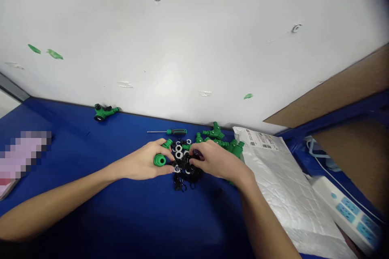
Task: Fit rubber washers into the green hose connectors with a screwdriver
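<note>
On the blue tabletop (91, 194), the left hand (141, 162) closes around a green plastic hose connector (159, 160). The right hand (215, 162) curls over a heap of black and white rubber washers (184, 170), its grip hidden. A quilted silver mailer (288, 186) lies beyond.

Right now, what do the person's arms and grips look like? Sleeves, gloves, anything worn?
Nothing worn shows. The left forearm and right forearm are bare, with no sleeve in view. Both grips, the left hand and right hand, are ungloved. No watch, band, cable or marking is visible on either arm.
</note>
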`<state>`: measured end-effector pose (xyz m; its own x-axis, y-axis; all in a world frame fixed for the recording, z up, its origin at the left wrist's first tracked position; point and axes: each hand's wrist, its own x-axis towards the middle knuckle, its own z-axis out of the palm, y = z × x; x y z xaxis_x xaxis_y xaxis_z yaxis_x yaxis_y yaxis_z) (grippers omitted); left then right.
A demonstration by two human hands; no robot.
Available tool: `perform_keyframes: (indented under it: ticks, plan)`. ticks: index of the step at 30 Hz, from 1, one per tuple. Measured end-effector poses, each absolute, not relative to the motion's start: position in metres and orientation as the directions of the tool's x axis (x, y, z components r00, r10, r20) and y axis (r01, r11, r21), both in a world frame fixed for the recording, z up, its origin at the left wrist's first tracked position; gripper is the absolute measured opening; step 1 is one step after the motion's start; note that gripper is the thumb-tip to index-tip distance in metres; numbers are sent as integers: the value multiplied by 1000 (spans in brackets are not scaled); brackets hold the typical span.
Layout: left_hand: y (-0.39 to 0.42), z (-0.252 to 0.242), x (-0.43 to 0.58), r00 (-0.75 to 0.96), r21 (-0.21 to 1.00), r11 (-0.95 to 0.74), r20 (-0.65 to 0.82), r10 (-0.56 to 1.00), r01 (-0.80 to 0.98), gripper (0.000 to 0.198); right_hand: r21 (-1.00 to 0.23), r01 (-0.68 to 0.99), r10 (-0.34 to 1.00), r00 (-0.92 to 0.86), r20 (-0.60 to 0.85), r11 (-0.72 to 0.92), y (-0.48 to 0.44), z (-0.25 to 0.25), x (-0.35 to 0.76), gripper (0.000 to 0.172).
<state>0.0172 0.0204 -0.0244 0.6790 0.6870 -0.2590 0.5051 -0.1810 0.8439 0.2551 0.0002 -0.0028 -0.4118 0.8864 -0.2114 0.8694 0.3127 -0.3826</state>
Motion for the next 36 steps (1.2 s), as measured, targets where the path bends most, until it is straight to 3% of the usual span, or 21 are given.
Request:
perform_keyframes:
  ticks: [5,8,10,14,17,19,22,24,30,36]
  plan:
    - [20,-30,20,660,872,-126,-256,706,473,46,-490,782,849,-508,-142,386,-7,9,247,16]
    - [23,-26,23,663,931,89,-317,678,354,50,-512,762,854,-511,-101,396,-8,13,244,13]
    - [24,-22,25,674,933,315,-346,652,174,47,-515,776,882,-465,-75,365,-9,16,243,14]
    - [22,-15,27,670,807,547,-281,687,-222,44,-581,739,910,-414,7,341,-15,21,235,20]
    - [14,-11,30,633,748,574,-273,724,-334,50,-651,638,887,-446,121,410,-24,18,221,39]
    - [6,-7,32,617,704,600,-291,731,-380,48,-615,570,827,-485,284,545,-29,11,211,50]
    - [-3,-3,35,629,673,607,-265,731,-423,41,-468,515,689,-435,580,718,-34,4,204,28]
    - [-6,-2,34,663,685,594,-214,717,-421,38,-472,488,660,-347,667,734,-35,4,204,17]
    - [-2,-9,28,780,839,478,-107,616,-262,45,-689,391,791,-249,559,610,-35,12,208,13]
    - [2,-16,26,731,896,374,-88,677,-239,41,-854,345,920,-101,378,389,-39,19,202,11]
